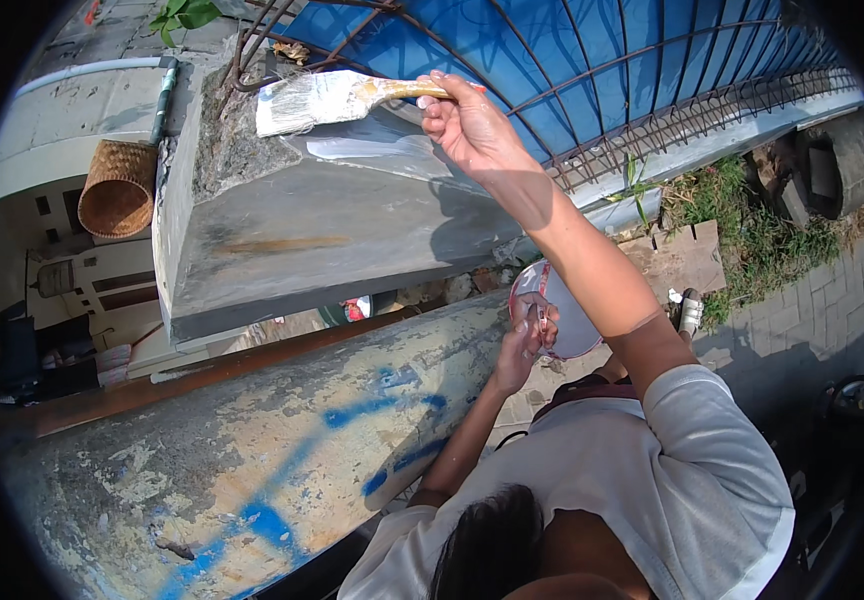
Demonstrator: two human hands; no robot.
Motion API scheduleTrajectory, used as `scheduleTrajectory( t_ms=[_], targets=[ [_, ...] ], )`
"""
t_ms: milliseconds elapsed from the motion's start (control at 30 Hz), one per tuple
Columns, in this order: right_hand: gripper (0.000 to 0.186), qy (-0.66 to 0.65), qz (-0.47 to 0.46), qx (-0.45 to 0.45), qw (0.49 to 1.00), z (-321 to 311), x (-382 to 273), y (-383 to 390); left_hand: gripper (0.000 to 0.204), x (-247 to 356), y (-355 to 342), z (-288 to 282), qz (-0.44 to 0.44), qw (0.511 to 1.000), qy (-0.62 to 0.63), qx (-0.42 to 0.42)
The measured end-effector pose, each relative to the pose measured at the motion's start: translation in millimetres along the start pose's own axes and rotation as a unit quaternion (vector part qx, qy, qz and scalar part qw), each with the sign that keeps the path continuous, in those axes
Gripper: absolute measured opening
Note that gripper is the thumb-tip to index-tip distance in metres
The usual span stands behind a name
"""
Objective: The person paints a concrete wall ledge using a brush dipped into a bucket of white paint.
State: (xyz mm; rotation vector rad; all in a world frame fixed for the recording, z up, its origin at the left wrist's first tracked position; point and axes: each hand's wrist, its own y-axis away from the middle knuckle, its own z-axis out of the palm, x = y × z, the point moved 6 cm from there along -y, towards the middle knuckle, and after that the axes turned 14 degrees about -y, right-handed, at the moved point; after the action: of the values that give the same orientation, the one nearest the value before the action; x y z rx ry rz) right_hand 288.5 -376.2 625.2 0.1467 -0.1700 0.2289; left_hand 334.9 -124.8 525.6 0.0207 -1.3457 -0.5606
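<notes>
Brush (324,100) on pillar top (282,210); basket (118,187) left.

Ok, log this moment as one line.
right hand: grips paintbrush, bristles on grey pillar cap | left hand: holds small paint container | wall below: worn blue paint

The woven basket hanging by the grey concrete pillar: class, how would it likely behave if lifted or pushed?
The round brown woven basket probably lifts easily, since its wall is thin open wickerwork. Its woven sides would likely flex a little. With its rounded body, it might roll if set down on its side.
</notes>
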Motion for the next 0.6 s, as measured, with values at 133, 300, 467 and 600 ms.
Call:
scheduleTrajectory(
  t_ms=[133, 300, 467, 600],
  targets=[
    [0.02, 0.195, -0.132, 0.055, 0.97, -35, -43, 17, 0.047, -4, 1, -3, 0.005, 1.0, 0.002, 0.001],
    [0.016, 0.608, -0.379, 0.019, 0.698, -37, -101, 50, 0.055, -3, -3, 1, -0.019, 0.999, -0.039, 0.013],
    [0.022, 0.672, -0.351, -0.103, 0.644, 11, -60, 33, 0.048, -4, -5, 2, -0.015, 0.999, -0.039, -0.001],
    [0.025, 0.494, -0.334, -0.153, 0.788, 65, -65, 42, 0.048, -1, -2, -1, -0.005, 0.999, -0.047, -0.001]
  ],
)
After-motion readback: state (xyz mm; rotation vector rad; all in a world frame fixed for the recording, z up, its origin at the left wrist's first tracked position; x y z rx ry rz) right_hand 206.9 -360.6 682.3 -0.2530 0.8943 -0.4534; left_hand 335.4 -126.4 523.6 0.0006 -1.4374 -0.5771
